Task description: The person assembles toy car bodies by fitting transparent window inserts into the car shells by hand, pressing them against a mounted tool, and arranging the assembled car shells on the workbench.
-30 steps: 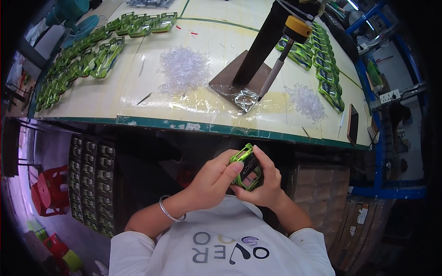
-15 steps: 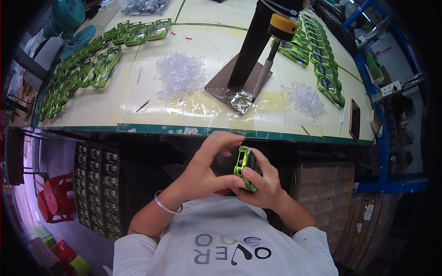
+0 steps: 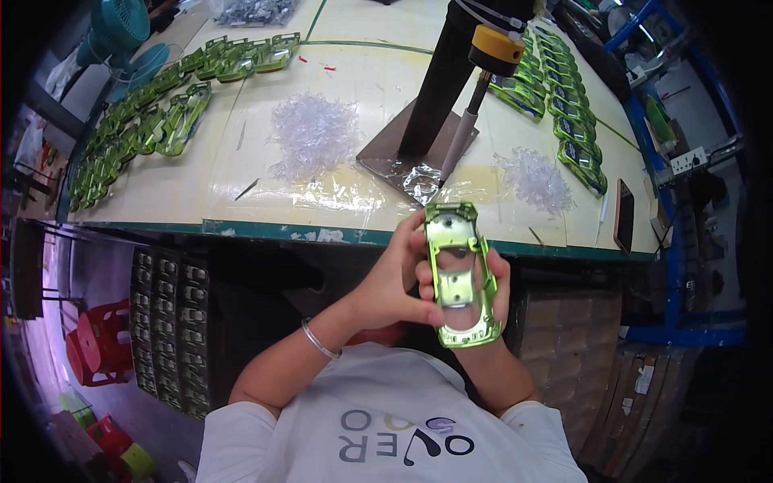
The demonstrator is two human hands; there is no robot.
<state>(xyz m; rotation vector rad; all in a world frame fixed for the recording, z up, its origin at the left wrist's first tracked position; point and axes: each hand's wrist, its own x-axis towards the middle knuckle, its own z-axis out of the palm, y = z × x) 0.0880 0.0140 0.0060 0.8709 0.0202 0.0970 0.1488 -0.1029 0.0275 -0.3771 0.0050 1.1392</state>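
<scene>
The left hand (image 3: pixel 394 278) is gripping a shell (image 3: pixel 457 286), its thumb pressing the eight o'clock edge and its fingers spreading apart toward ten o'clock. The right hand (image 3: pixel 500 282) is clamping it from behind, showing mainly at three o'clock; the shell is hiding most of it. Shiny green and car-shaped, with open windows, the shell is tilting lengthwise in front of the table (image 3: pixel 173 200), its top overlapping the table's edge.

Clock directions from the shell: a dark post (image 3: pixel 431 113) and a tool (image 3: pixel 460 145) with a yellow collar are standing near twelve, blocking part of the table behind. Heaps of clear scraps are lying at half past ten and one. More green shells (image 3: pixel 183 121) are lining up at ten and one, a phone (image 3: pixel 623 216) is lying at two, and a tray (image 3: pixel 171 322) is holding parts at nine.
</scene>
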